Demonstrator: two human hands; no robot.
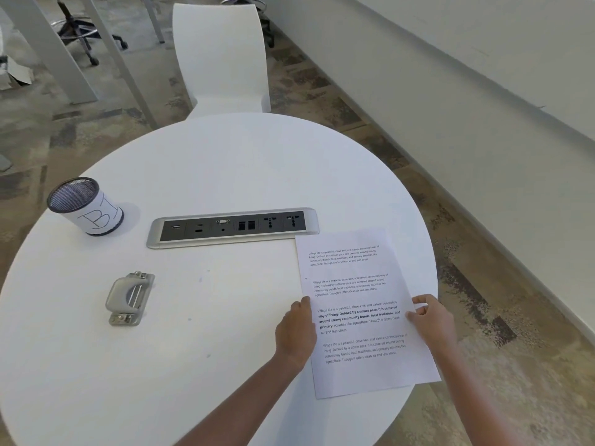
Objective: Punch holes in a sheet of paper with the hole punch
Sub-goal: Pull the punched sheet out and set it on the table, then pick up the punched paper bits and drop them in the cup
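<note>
Mesh cup [85, 206] label reads "B1"; sheet [360, 313] paragraphs begin "Village life is a peaceful"

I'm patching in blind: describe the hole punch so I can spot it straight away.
Start at the round white table and find the long silver socket strip set into its middle. The hole punch lies on the near-left side of that strip, nearer than the mesh pen cup marked B1. It is the only low, squat metal piece, grey with a domed lever, and no hand touches it.

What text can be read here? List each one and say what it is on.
"B1", handwritten, on the paper label of the mesh pen cup.
"Village life is a peaceful, close-knit, and nature-connected way of living...", a paragraph printed four times, on the sheet of paper.
Markings on the socket panel: too small to read.
</note>
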